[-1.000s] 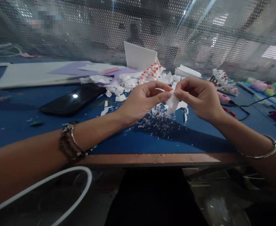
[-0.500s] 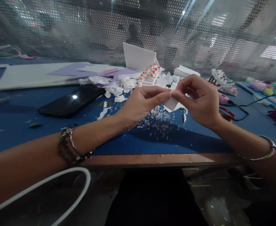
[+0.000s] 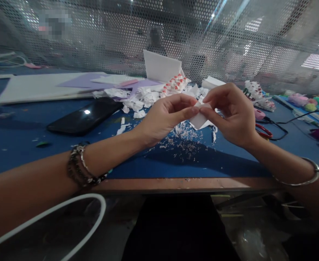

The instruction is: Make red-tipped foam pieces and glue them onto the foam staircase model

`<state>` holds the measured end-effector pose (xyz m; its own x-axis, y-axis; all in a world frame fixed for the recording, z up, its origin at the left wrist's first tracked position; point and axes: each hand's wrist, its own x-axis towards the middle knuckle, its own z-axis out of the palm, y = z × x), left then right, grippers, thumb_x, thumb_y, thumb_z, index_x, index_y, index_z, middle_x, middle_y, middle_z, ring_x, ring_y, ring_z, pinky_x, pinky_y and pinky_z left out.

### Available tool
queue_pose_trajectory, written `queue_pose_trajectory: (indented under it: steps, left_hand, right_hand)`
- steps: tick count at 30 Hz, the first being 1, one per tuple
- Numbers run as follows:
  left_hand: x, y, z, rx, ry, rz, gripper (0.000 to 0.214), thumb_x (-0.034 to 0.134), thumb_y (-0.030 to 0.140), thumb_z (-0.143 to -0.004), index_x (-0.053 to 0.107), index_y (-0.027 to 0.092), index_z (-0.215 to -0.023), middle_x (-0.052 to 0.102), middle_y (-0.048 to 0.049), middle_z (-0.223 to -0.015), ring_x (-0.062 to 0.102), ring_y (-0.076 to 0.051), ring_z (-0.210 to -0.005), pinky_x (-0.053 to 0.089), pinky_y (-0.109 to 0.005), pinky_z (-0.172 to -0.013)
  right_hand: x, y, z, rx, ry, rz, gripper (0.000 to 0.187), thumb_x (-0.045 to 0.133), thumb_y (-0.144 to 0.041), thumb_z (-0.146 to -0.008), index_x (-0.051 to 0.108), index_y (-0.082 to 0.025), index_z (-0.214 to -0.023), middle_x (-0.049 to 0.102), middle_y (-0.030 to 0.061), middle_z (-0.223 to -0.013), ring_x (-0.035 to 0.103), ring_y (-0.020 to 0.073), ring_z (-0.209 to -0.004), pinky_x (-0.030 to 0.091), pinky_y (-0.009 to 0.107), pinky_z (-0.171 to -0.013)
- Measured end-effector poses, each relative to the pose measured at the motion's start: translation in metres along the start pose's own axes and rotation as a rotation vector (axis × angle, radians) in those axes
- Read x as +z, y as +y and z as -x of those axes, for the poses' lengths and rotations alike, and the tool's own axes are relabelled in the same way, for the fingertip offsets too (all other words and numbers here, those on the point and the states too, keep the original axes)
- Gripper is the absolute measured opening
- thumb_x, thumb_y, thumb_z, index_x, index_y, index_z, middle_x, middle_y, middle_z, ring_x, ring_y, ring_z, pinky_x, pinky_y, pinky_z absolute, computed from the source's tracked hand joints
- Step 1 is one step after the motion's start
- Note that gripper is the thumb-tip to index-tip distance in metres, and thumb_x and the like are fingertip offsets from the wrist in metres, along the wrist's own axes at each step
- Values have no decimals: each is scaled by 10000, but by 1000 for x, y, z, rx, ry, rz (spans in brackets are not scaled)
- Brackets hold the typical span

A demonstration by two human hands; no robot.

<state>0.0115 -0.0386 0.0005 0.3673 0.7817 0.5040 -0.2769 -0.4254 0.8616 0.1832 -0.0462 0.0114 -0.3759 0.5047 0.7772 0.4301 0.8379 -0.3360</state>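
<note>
Between my two hands is a small piece of white paper [image 3: 199, 119], pinched at its upper part by the fingertips. My left hand [image 3: 170, 117] closes thumb and index finger on its left side. From the right, my right hand [image 3: 231, 114] grips it the same way, the thumbs nearly touching. Below them, fine white paper shreds [image 3: 185, 139] lie scattered on the blue table [image 3: 137, 163]. Just behind stand rows of white pieces with red tips [image 3: 175, 84]. Crumpled white paper [image 3: 145, 96] is heaped to their left.
A black phone [image 3: 85, 116] lies at the left, with white and purple sheets [image 3: 78, 79] behind it. A folded white card [image 3: 162, 66] stands near the perforated metal screen [image 3: 107, 36]. Red-handled scissors [image 3: 264, 131], a black cable and coloured pom-pom-like balls [image 3: 298, 99] are at the right.
My fingers have shifted on the paper, and more of it shows above the thumbs. My right hand's knuckles have risen slightly. Both hands stay in nearly the same place.
</note>
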Motion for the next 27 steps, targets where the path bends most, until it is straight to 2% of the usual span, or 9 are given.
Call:
queue_pose_trajectory:
  steps: [3,6,9,12,17,19,22,23,27]
  left_hand:
    - [-1,1,0,-21,-32,51,144,706,241,-669,601,174,-742,570,44,-666,532,-55,-622,435,-172,-601]
    - [-3,0,0,-25,-80,74,153,707,247,-669,575,180,-706,563,50,-653,527,-54,-611,426,-176,-589]
    - [-6,0,0,-38,-98,49,152,695,257,-684,565,180,-697,570,37,-690,536,-73,-650,426,-202,-613]
    - [-8,-1,-1,-65,-94,42,132,670,258,-707,567,177,-697,544,33,-675,523,-75,-638,405,-208,-594]
    - [-9,-1,-2,-101,-98,13,129,671,265,-707,574,181,-700,532,27,-667,514,-79,-627,399,-217,-589]
    - [-10,-1,-2,-104,-108,-27,158,687,292,-692,574,183,-703,533,24,-663,516,-89,-624,409,-233,-598]
    - [-11,-1,-2,-98,-114,-44,178,694,311,-685,575,180,-698,540,24,-675,515,-88,-619,409,-236,-601]
    - [-10,-1,-2,-98,-112,-32,171,691,305,-688,576,180,-694,540,27,-677,514,-83,-620,405,-232,-601]
    - [-9,-1,-1,-112,-98,7,136,677,271,-700,574,183,-684,534,37,-664,514,-78,-623,400,-227,-603]
  right_hand:
    - [-1,-1,1,-1,2,-42,115,546,-306,-809,505,-257,-905,573,-4,-761,532,108,-596,478,259,-541]
    - [-4,-4,0,-11,-30,-11,70,518,-302,-826,538,-260,-878,606,7,-798,559,122,-643,494,275,-595]
    - [-6,-7,-1,-72,-58,11,75,511,-267,-831,585,-262,-835,633,12,-803,580,138,-709,497,289,-664]
    - [-10,-10,-1,-135,-58,7,91,541,-225,-811,618,-267,-839,645,1,-791,583,132,-684,496,286,-666]
    - [-18,-11,-4,-205,-90,168,132,563,-219,-801,636,-264,-902,633,4,-753,581,130,-699,499,278,-686]
    - [-20,-8,-6,-289,-101,226,161,559,-212,-804,633,-264,-938,640,12,-788,582,134,-741,494,278,-707]
    - [-21,-1,-8,-520,-68,269,199,568,-220,-796,623,-285,-976,653,3,-840,583,131,-763,490,271,-713]
    - [-21,0,-8,-555,-55,294,204,560,-226,-802,619,-295,-985,653,-4,-849,584,130,-766,490,273,-712]
    - [-21,-3,-4,-493,-42,409,167,516,-229,-835,609,-292,-958,646,-7,-878,580,145,-789,491,312,-724]
